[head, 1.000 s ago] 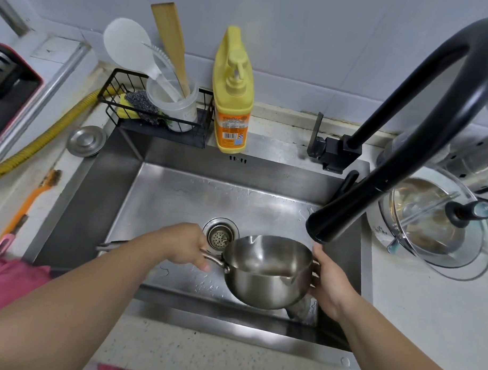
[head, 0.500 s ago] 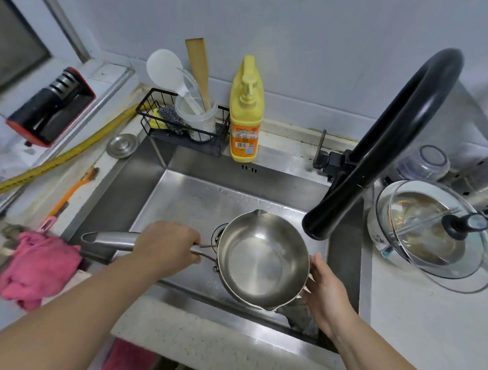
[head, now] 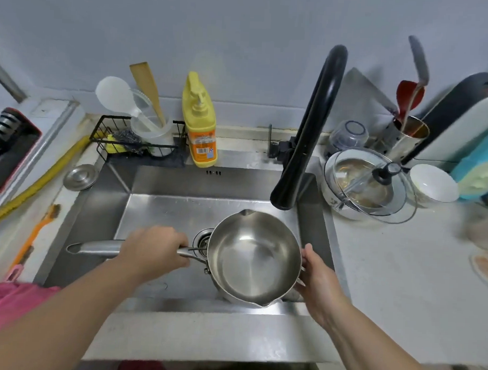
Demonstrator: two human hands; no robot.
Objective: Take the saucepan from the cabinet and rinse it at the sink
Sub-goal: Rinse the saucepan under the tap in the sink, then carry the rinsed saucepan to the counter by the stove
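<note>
A stainless steel saucepan (head: 252,258) with a pouring spout hangs over the steel sink (head: 164,207), its mouth facing up, partly covering the drain. My left hand (head: 154,251) is closed around its long metal handle, which points left. My right hand (head: 318,281) rests against the pan's right rim, fingers on the wall. The black curved faucet (head: 308,137) ends just above and behind the pan; no water runs from it.
A yellow soap bottle (head: 200,122), a wire rack with scrubbers and a cup of utensils (head: 145,131) line the sink's back edge. A glass-lidded pot (head: 370,183), a white bowl (head: 433,186) and a utensil holder stand on the right counter. A pink cloth (head: 12,304) lies at left.
The saucepan has tipped from tilted toward me to mouth up, and it sits a little farther back over the drain. The camera view has pulled back and up.
</note>
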